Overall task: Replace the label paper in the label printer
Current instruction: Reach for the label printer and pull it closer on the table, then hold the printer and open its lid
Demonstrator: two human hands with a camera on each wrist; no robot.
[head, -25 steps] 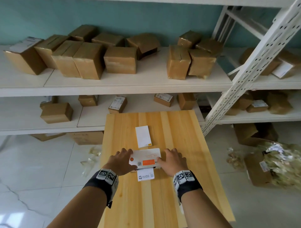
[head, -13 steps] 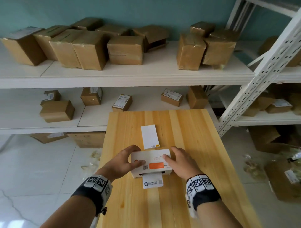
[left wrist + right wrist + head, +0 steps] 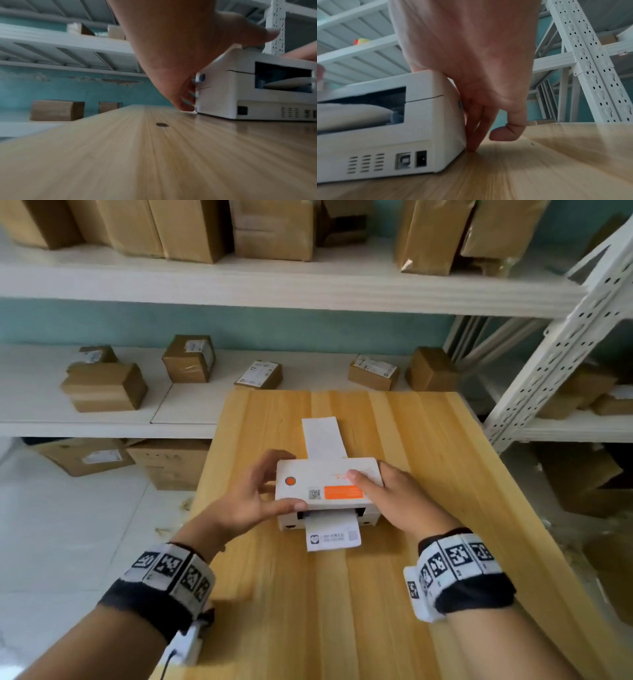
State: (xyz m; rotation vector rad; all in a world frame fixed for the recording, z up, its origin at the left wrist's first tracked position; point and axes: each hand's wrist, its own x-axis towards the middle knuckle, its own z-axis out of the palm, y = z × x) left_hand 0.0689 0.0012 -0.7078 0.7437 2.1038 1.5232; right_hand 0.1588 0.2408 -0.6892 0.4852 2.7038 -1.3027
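**Both hands on the printer's side catches, lid not yet up**

The label printer (image 3: 328, 491) sat near the middle of the wooden table (image 3: 445, 474), lid down, a printed label (image 3: 333, 531) hanging from its front slot and a strip of label paper (image 3: 323, 438) trailing flat from its rear across the table top. The left hand (image 3: 253, 501) clasped the printer's left end, thumb lying along the front top edge and fingers curled down the side; the left wrist view put the fingertips (image 3: 186, 97) against the side wall just below a small blue catch (image 3: 201, 77). The right hand (image 3: 394, 498) clasped the right end in the same way, thumb on the lid above the orange sticker (image 3: 343, 492), fingers (image 3: 476, 121) running straight down the side wall to the table, the little finger curled clear of it.

The step in hand looked to be releasing the lid. To do it well, both catches likely wanted pressing at once, with even force, so the lid would come up level and not bind on one side. The thumbs rested on the lid, and bearing down there would work against the lift; they were better eased off as the catches gave. The base seemed light and apt to slide or tip, so the palms should have kept it seated. The rear strip and the front label both sat in the paper path, and a sharp pull risked tearing them
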